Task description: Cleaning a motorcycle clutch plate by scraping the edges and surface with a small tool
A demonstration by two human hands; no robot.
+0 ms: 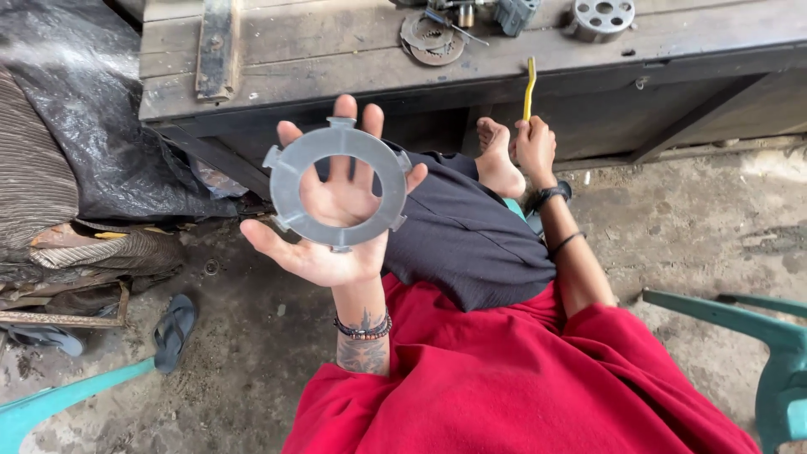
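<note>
The left hand is spread wide, palm up, with a flat grey metal ring with notched tabs lying across its fingers and palm, raised in front of the tabletop's near edge. The right hand is closed around a yellow toothbrush, held upright against that near edge. On the wooden tabletop, near its far edge, lie a toothed round disc and a holed metal hub.

Dirty concrete floor, worn wooden workbench, teal plastic chair.
</note>
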